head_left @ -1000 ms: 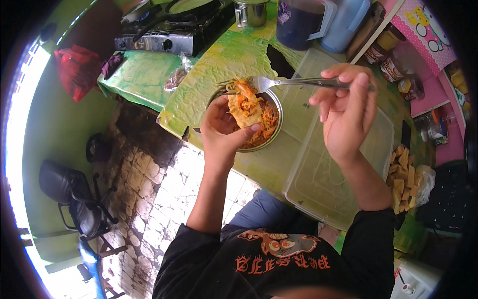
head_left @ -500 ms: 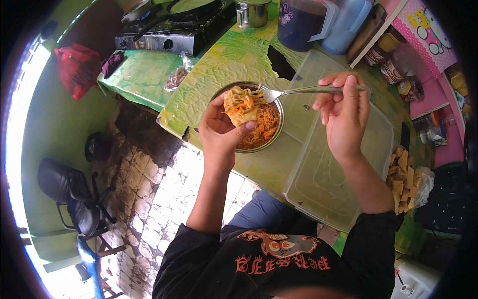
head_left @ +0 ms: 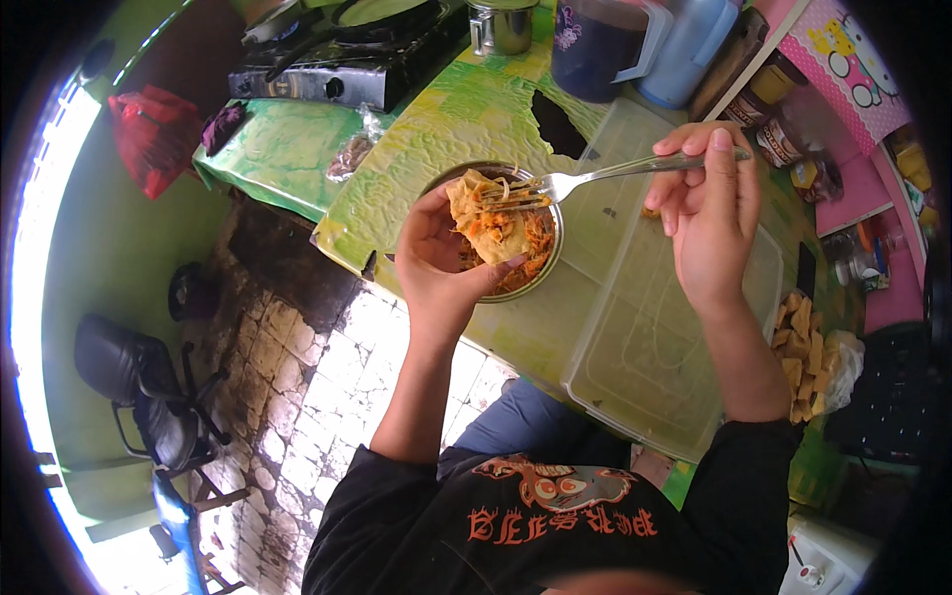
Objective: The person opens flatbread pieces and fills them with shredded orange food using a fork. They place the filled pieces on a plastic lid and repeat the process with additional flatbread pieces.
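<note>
Yellowish folded pastry wrapper (head_left: 483, 210) w/ orange shredded filling sits in the left hand (head_left: 443, 256), cupped palm-up, fingers curled round its edges, right over the round metal bowl (head_left: 516, 238). More orange shredded filling (head_left: 531, 248) lies in that bowl. Right hand (head_left: 706, 208) is clenched on the handle of a silver metal fork (head_left: 605, 176), thumb on top, held roughly level; fork tines touch the filling on top of the wrapper. Bowl stands near the edge of the surface covered w/ green-yellow patterned plastic cloth (head_left: 451, 129). Just beside the bowl, to the right, lies a clear rectangular plastic lid (head_left: 645, 327), under the right forearm.

Farther back on the surface: black gas stove (head_left: 347, 59) w/ a pan, small metal cup (head_left: 501, 25), dark blue plastic jug (head_left: 600, 50), pale blue jug (head_left: 689, 55). At far right, a clear bag of tan fried pieces (head_left: 803, 357). Person wears a black T-shirt w/ orange print (head_left: 555, 516). Floor below is pale cracked stone tiles (head_left: 327, 387); black chair (head_left: 139, 397) stands at left by a green wall, red bag (head_left: 149, 139) hangs near the cloth's corner.
</note>
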Demonstrator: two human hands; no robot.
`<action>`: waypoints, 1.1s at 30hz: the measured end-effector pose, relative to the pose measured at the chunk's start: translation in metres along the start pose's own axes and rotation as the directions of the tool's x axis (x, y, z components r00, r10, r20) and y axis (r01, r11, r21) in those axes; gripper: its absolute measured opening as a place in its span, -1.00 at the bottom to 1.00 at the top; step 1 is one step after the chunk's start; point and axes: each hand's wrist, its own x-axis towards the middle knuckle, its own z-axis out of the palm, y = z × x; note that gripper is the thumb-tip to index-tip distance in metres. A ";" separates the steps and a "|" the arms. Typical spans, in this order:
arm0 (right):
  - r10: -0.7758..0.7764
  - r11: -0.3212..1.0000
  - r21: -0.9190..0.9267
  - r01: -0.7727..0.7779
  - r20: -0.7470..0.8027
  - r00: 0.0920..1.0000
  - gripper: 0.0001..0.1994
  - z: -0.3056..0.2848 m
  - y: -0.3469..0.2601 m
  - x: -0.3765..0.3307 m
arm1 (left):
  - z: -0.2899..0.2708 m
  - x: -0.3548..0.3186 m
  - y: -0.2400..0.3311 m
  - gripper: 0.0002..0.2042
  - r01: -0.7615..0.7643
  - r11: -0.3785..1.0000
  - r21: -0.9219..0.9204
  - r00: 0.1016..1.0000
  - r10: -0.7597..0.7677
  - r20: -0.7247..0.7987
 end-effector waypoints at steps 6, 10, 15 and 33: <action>-0.068 0.997 -0.026 0.069 0.030 0.997 -0.75 0.004 0.002 0.001 | -0.002 -0.001 -0.003 -0.29 -0.017 1.000 0.022 1.000 0.017 0.010; -0.201 0.977 -0.050 0.208 0.117 0.973 -0.77 0.008 -0.004 0.004 | -0.004 0.001 -0.008 -0.30 -0.037 0.998 0.044 0.999 0.035 0.042; -0.357 0.884 -0.170 0.436 0.359 0.862 -0.77 0.015 -0.015 0.004 | 0.001 -0.002 -0.012 -0.31 -0.022 0.986 0.167 0.999 0.018 0.030; -0.393 0.906 -0.072 0.417 0.223 0.892 -0.79 0.008 -0.021 0.016 | -0.003 -0.001 -0.014 -0.30 -0.030 0.985 0.172 0.998 0.021 0.051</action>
